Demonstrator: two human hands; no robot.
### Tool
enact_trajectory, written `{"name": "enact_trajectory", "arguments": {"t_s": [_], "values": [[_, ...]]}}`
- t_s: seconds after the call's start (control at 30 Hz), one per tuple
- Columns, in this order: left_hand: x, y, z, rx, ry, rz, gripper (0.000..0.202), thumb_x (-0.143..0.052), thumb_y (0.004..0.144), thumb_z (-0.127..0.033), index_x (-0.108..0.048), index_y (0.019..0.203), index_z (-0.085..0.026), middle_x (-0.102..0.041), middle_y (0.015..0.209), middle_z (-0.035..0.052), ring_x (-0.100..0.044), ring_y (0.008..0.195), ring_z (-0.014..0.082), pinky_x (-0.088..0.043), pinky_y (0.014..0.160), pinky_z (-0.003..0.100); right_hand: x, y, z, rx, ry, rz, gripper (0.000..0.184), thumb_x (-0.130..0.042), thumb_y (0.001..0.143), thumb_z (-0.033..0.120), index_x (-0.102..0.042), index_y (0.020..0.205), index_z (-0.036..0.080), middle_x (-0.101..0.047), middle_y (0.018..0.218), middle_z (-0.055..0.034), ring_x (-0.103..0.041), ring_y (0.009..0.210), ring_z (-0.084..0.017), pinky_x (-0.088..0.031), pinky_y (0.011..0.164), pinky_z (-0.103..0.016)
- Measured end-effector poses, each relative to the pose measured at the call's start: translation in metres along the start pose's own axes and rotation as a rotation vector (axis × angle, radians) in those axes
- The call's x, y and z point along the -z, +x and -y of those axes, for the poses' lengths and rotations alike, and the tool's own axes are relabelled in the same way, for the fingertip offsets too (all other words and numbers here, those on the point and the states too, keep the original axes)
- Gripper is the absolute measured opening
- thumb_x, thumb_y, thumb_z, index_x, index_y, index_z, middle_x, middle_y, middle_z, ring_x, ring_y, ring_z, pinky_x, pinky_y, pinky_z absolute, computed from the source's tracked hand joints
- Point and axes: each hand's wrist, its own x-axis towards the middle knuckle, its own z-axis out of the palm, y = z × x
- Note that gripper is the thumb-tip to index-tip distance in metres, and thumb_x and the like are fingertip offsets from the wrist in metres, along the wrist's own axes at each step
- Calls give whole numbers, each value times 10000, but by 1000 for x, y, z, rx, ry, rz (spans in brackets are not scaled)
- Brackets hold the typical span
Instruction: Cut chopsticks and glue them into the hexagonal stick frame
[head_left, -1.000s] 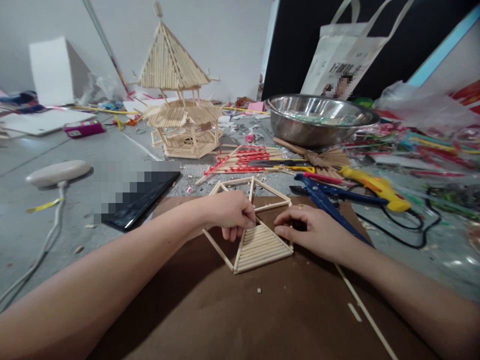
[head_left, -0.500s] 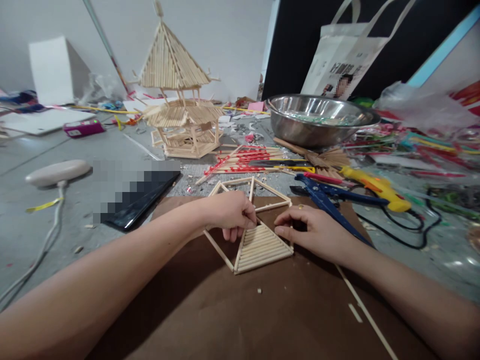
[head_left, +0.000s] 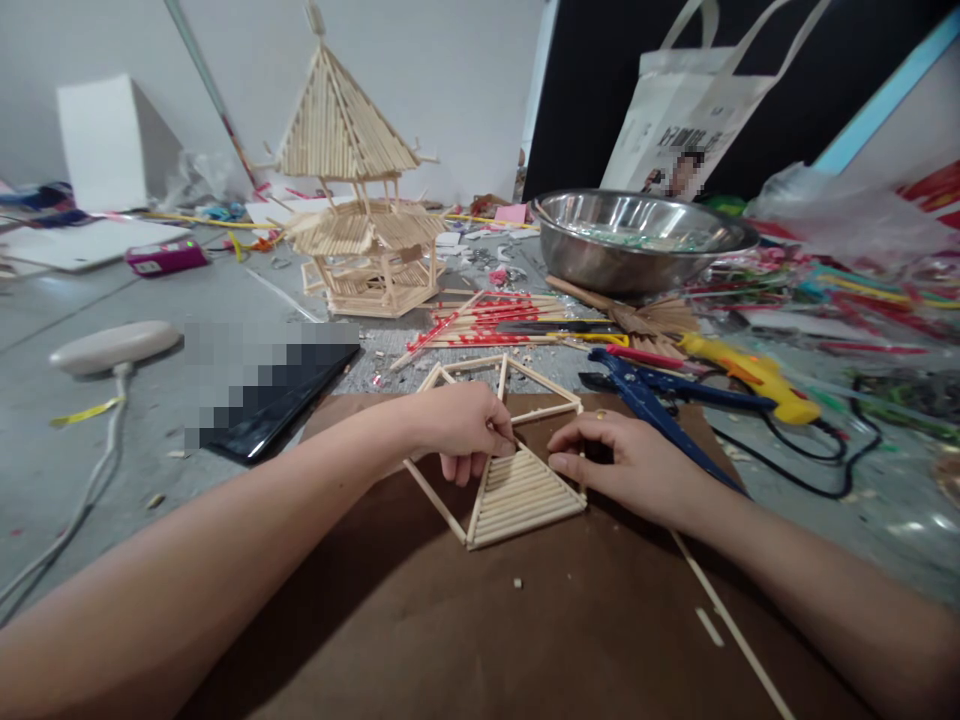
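A many-sided frame of thin wooden sticks (head_left: 534,497) lies on a brown sheet (head_left: 420,620). Its near triangular section is filled with a row of sticks side by side; the other sections in view are bare outlines. My left hand (head_left: 469,430) is over the frame's left part, thumb and forefinger pinched at the tip of the filled triangle; what they hold, if anything, is hidden. At the frame's right edge rests my right hand (head_left: 615,455), fingers curved with thumb and forefinger apart and nothing visible between them. A long stick (head_left: 731,622) lies by my right forearm.
Behind the frame stands a wooden-stick pagoda model (head_left: 364,240). Near it are red-printed packets of sticks (head_left: 495,318) and a metal bowl (head_left: 645,245). Blue cutters (head_left: 652,400) and a yellow glue gun (head_left: 754,378) lie right, a dark phone-like slab (head_left: 281,405) left.
Almost nothing differs. The fingertips of my left hand have shifted very slightly at the triangle's tip; my right hand stays in place.
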Motion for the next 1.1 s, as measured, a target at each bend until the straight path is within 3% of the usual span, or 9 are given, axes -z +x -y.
{"name": "enact_trajectory", "arguments": {"t_s": [0.33,0.5,0.73,0.87,1.0,1.1], "values": [[1,-7,-5,-8,20,-59,248,-384,745,-297,-549,848,-143,-625,653,34,-541,440,80,-438,440,185,2,-1,1,-3,46,38,220,-462,732,363,-609,774,205,-624,779,-2,-547,731,-142,-392,661,-255],[4,-8,-4,-20,35,-165,241,-398,732,-305,-541,844,-146,-615,681,39,-555,471,96,-437,432,190,4,-3,3,-40,56,66,228,-436,748,357,-609,767,209,-628,725,12,-551,662,-134,-393,606,-245],[5,-6,-4,-37,22,-260,256,-382,735,-294,-522,891,-149,-616,702,33,-545,466,84,-410,423,179,6,-6,3,20,61,94,269,-387,780,367,-597,758,200,-604,640,14,-537,595,-122,-382,566,-237],[6,-5,-4,-95,89,-452,238,-390,737,-316,-543,815,-151,-610,674,10,-485,412,54,-357,420,169,6,-6,1,29,90,51,279,-364,796,371,-577,753,196,-597,627,14,-540,598,-121,-384,576,-234],[10,-5,-1,-155,198,-701,292,-392,742,-357,-536,615,-137,-541,539,-10,-410,430,51,-297,450,178,7,-4,-2,18,93,-105,252,-360,804,365,-551,823,202,-607,687,7,-549,645,-123,-394,615,-237],[13,-4,3,-147,242,-850,347,-371,752,-395,-513,565,-139,-466,492,-21,-370,458,65,-260,463,193,9,-1,-7,-20,32,-230,230,-369,801,347,-534,885,210,-613,773,-7,-554,699,-141,-400,640,-256]]}}
